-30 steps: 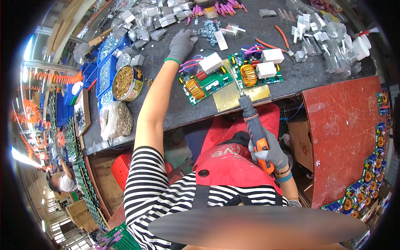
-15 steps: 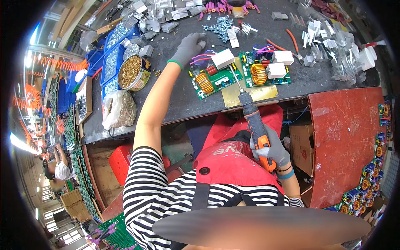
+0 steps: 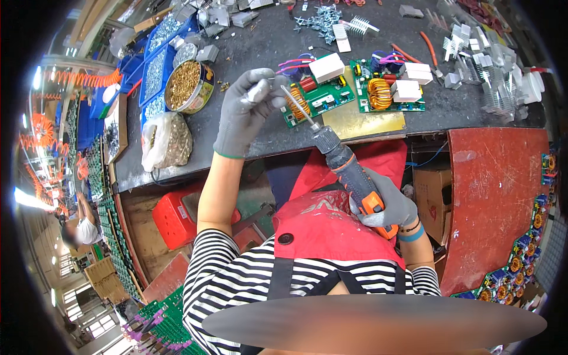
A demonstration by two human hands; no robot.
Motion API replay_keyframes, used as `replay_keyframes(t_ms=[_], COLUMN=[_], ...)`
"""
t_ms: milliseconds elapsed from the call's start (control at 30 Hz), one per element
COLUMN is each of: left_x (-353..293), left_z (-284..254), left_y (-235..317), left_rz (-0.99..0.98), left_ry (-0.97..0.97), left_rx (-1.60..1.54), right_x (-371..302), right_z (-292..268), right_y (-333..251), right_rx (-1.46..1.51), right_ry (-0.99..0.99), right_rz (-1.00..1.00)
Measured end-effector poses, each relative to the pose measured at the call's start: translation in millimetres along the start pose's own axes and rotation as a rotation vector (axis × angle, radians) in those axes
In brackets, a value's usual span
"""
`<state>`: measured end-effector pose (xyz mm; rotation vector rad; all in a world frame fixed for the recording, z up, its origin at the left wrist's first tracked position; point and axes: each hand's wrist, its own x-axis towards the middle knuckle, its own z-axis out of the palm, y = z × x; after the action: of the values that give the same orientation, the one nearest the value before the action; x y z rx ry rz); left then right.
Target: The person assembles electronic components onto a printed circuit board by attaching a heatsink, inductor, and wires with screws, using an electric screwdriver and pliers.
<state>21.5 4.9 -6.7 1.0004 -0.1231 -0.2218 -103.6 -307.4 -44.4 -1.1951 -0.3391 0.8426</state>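
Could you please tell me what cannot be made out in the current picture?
- Head view: whether the left hand pinches something; any piece at the fingertips is too small.
- Head view: the palm of the right hand, hidden against the driver.
- Head view: part of the left coil, behind the driver's bit.
- Head view: the rest of the heat sinks, cut off by the top edge.
- Head view: the co-worker's work, too small and blurred.

The left forearm (image 3: pixel 221 192) is reaching forward, leaning slightly rightward, and the gloved left hand (image 3: pixel 247 109) is holding its fingers curled in toward the thumb. The right forearm (image 3: pixel 420 253) is slanting forward and leftward, the gloved right hand (image 3: pixel 390 202) gripping closer in with wrapped fingers.
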Motion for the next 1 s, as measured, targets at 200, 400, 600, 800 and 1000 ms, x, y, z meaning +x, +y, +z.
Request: replay_keyframes(t_ms=[200, 400, 600, 800, 1000], left_x=[-12, -8, -8, -6, -4], left_z=[17, 15, 27, 32, 35], left_y=[-4, -6, -2, -1, 0], left_rz=[-0.023, -0.101, -0.073, -0.047, -0.085], left_ry=[0.080, 0.045, 0.055, 0.096, 0.161], left_rx=[0.026, -0.002, 0.098, 0.147, 0.226], right_x=[-4, -12, -20, -21, -13], right_z=[2, 1, 7, 23, 36], right_y=[-1, -7, -14, -26, -15], right_rx=[0.010, 0.009, -0.134, -0.517, -0.928], right_ry=[-0.008, -0.008, 0.076, 0.241, 0.444], right_rz=[0.010, 0.027, 0.039, 0.011, -0.113])
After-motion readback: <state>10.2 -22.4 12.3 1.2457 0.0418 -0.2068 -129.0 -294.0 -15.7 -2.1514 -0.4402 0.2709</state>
